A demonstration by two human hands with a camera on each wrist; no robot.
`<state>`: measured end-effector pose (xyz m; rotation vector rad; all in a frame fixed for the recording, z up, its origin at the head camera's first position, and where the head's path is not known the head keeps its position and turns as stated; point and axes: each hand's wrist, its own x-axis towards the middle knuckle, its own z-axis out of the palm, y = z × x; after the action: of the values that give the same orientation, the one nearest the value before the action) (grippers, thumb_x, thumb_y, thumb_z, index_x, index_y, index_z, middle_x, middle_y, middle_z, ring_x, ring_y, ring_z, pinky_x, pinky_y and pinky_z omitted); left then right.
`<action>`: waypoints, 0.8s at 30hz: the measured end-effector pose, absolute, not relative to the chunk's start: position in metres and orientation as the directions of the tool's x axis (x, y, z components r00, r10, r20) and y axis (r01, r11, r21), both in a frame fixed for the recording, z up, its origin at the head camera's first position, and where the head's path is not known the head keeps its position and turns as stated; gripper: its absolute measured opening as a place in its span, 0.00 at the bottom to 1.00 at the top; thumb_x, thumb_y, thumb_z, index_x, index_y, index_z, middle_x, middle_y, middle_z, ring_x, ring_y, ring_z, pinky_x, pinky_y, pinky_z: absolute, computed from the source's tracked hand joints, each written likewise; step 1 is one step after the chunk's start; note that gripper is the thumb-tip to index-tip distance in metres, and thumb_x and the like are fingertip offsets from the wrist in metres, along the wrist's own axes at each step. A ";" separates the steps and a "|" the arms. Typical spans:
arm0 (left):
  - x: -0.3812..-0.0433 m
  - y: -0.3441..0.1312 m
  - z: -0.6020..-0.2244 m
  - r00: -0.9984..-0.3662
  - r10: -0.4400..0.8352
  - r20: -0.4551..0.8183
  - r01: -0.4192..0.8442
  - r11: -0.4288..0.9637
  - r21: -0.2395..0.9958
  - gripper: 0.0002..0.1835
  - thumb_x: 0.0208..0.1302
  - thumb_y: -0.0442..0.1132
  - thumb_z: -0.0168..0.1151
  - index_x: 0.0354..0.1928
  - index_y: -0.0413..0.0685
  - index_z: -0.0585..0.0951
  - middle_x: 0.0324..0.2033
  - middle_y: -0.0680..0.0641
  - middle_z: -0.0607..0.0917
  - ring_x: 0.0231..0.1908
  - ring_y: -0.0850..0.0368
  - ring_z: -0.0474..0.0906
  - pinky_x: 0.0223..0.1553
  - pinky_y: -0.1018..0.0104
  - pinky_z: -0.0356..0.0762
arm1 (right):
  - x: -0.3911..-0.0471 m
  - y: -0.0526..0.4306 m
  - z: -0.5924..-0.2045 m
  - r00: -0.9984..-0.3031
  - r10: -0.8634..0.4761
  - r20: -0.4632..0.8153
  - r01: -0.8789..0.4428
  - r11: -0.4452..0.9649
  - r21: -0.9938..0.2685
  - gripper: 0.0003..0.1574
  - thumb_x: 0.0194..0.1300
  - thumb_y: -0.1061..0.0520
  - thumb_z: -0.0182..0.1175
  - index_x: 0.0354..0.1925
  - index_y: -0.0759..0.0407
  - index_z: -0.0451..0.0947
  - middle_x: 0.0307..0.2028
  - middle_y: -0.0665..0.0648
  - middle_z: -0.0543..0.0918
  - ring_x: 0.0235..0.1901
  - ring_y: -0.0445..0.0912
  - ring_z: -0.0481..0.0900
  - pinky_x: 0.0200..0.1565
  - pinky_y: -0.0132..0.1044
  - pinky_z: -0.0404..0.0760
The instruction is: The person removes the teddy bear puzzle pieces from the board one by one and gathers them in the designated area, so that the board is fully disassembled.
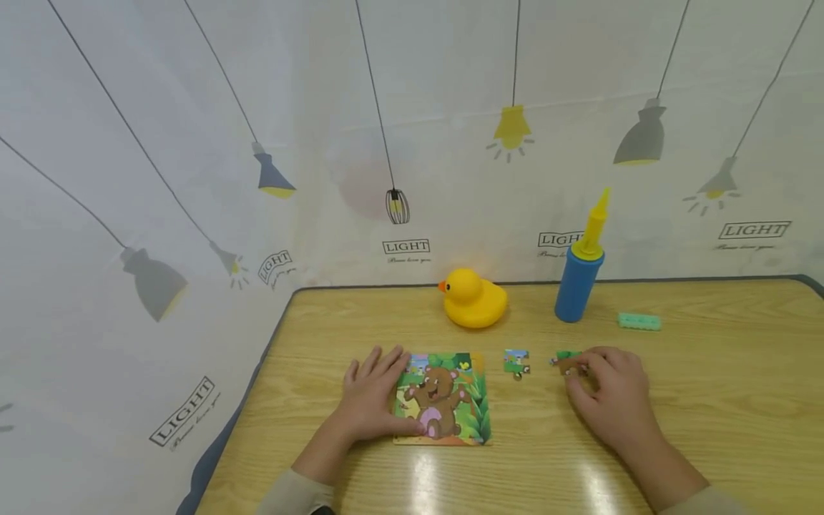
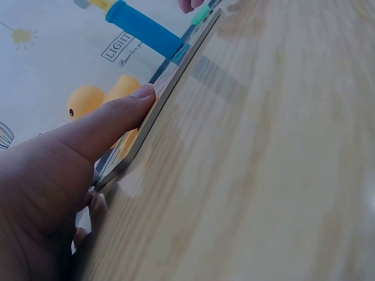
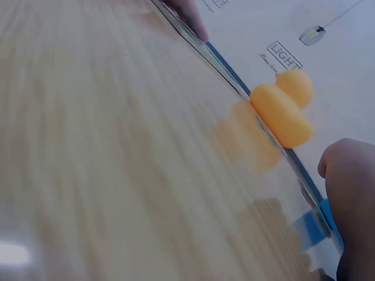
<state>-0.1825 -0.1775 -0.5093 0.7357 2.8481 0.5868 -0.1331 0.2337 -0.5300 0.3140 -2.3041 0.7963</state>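
Note:
My left hand (image 1: 372,400) rests at the left side of a square bear jigsaw puzzle (image 1: 473,400), its thumb lying over the lower edge and its other fingers spread along the left side. In the left wrist view the thumb (image 2: 126,111) presses on top of the puzzle's thin board. My right hand (image 1: 611,393) reaches over a loose brown-and-green puzzle piece (image 1: 565,355) lying on the table, with the index fingertip on it. The right thumb (image 3: 337,161) stays apart from the piece. Between puzzle and right hand lies another loose puzzle piece (image 1: 516,361).
Behind the puzzle sits a yellow toy duck (image 1: 476,300). A blue hand pump (image 1: 576,286) with a yellow nozzle stands upright to its right. Further right is a mint-green block (image 1: 639,321). The wood-grain table (image 1: 528,465) meets a lamp-patterned curtain (image 1: 450,172) at its back and left edges.

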 end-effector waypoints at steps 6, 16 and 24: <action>-0.184 -0.179 -0.514 -0.874 0.485 -0.041 0.431 0.810 0.397 0.71 0.43 0.84 0.72 0.86 0.58 0.58 0.85 0.52 0.52 0.83 0.39 0.39 0.74 0.25 0.32 | -0.136 0.201 -0.527 -0.750 -0.071 0.658 -0.457 0.774 -0.438 0.10 0.56 0.64 0.72 0.39 0.61 0.88 0.40 0.61 0.86 0.46 0.63 0.79 0.51 0.60 0.71; -0.183 -0.179 -0.514 -0.863 0.505 -0.018 0.451 0.785 0.425 0.70 0.45 0.82 0.73 0.85 0.54 0.60 0.84 0.47 0.55 0.83 0.34 0.42 0.73 0.22 0.34 | -0.139 0.142 -0.533 -0.768 -0.174 0.616 -0.523 0.726 -0.446 0.10 0.58 0.61 0.74 0.41 0.56 0.88 0.44 0.54 0.85 0.48 0.55 0.78 0.53 0.58 0.72; -0.184 -0.178 -0.512 -0.869 0.495 -0.017 0.446 0.797 0.408 0.70 0.44 0.81 0.74 0.85 0.54 0.60 0.84 0.47 0.56 0.83 0.34 0.42 0.74 0.23 0.35 | -0.141 0.108 -0.531 -0.792 -0.230 0.566 -0.540 0.696 -0.473 0.12 0.61 0.56 0.77 0.44 0.55 0.88 0.45 0.51 0.83 0.50 0.51 0.76 0.54 0.56 0.74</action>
<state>-0.1842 -0.1783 -0.5120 0.7518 2.8607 0.6045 -0.1409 0.1080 -0.5309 0.5923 -2.4342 0.8870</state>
